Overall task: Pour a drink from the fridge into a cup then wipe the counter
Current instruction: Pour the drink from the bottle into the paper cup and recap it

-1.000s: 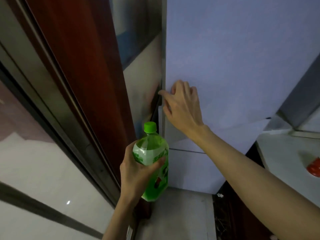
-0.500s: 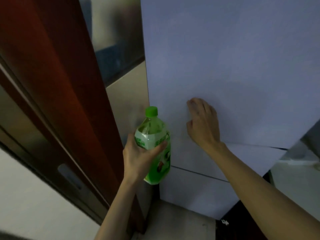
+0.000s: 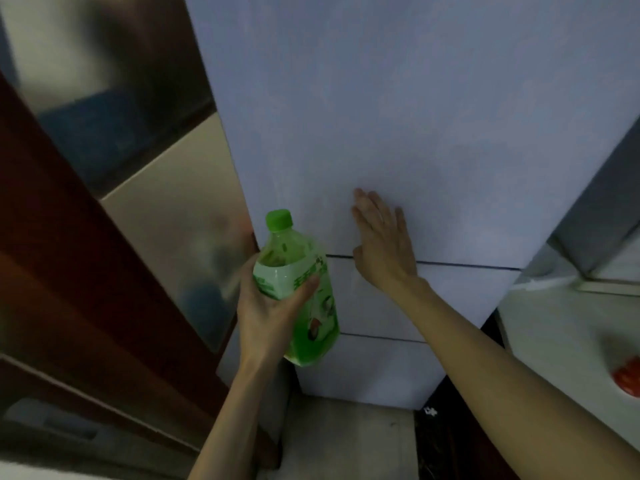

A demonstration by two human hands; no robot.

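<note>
- While the left hand (image 3: 270, 306) grips a green drink bottle (image 3: 304, 271) at centre frame, the right hand (image 3: 381, 244) presses flat, open-palmed, on the pale fridge door (image 3: 415, 116).
- Bottle upright and capped, held round its label, neck above the fist, base below.
- Likely step: shutting that door; next, carry the bottle to the counter (image 3: 554, 323), lower right. No cup shows.

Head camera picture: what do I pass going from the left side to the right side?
First the dark red door frame → green bottle → right hand → white counter → red thing at the right edge.
</note>
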